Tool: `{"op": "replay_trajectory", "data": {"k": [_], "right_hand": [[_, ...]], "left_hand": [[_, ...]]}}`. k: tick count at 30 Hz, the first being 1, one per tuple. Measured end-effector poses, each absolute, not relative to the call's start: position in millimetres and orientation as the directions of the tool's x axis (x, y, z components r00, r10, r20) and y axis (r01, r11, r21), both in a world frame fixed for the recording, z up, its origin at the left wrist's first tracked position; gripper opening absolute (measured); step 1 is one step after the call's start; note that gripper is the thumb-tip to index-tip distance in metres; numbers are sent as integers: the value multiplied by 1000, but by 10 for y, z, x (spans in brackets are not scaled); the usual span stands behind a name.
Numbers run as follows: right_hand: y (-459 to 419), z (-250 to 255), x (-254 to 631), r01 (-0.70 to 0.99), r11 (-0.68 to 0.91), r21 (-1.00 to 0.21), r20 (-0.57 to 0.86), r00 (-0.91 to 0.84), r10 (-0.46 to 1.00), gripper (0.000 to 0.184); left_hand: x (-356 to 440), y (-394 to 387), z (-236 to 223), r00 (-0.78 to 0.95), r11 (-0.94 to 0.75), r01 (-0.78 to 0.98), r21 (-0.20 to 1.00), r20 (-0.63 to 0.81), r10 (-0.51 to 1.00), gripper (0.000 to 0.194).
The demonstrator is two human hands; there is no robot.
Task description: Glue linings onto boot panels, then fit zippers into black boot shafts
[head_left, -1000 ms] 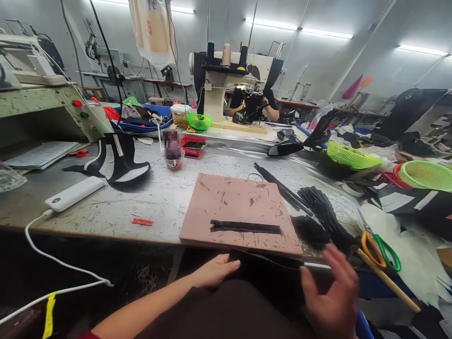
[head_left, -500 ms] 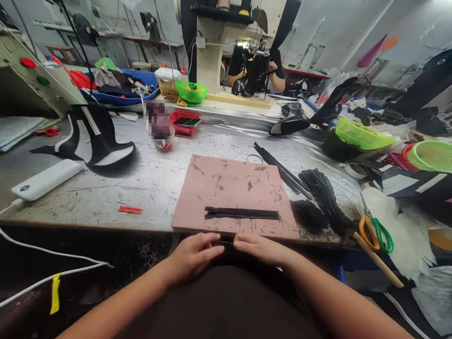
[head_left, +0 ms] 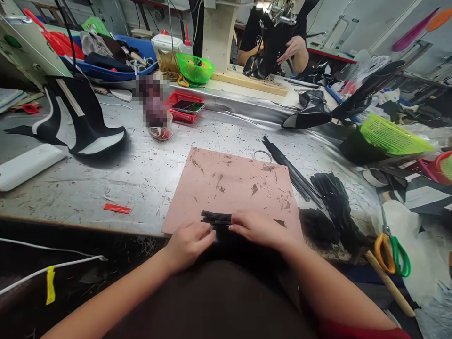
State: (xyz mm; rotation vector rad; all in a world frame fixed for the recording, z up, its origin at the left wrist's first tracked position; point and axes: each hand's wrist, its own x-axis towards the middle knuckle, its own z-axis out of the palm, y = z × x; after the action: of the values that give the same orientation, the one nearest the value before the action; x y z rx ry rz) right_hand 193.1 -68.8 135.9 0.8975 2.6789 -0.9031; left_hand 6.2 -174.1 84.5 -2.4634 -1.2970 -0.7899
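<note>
A black zipper (head_left: 214,216) lies across the near part of a pink board (head_left: 226,176). Just on the near side of it, a glossy black piece, probably leather (head_left: 223,238), hangs over the board's front edge toward my lap. My left hand (head_left: 190,242) pinches its left part, thumb and fingers closed beside the zipper's left end. With fingers closed too, my right hand (head_left: 257,230) grips the piece farther right and covers the middle of the zipper. Most of the black piece merges with the dark apron below, so its full shape is hidden.
Black strips (head_left: 287,169) and a black bundle (head_left: 328,202) lie right of the board, near scissors (head_left: 391,254) and a wooden handle (head_left: 390,282). A red strip (head_left: 117,208) is at left. Across the table, a person's hand (head_left: 296,49) touches a black boot (head_left: 259,59) by a machine.
Both hands have risen from below the board's front edge onto its near part, bringing the black piece up against the zipper. My right hand now covers part of the zipper. The view has tilted down.
</note>
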Motion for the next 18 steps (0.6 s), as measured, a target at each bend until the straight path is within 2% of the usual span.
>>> {"op": "replay_trajectory", "data": {"k": [7, 14, 18], "right_hand": [[-668, 1345, 1924, 626, 576, -525, -405, -779, 478, 19], [-662, 1321, 1909, 665, 551, -504, -434, -747, 504, 21], [-676, 1315, 1886, 692, 563, -451, -456, -722, 521, 22]], "left_hand": [[-20, -1704, 881, 525, -631, 775, -22, 578, 625, 23], [-23, -1676, 879, 501, -613, 790, 12, 564, 656, 21], [-31, -1699, 810, 469, -594, 803, 51, 562, 681, 22]]}}
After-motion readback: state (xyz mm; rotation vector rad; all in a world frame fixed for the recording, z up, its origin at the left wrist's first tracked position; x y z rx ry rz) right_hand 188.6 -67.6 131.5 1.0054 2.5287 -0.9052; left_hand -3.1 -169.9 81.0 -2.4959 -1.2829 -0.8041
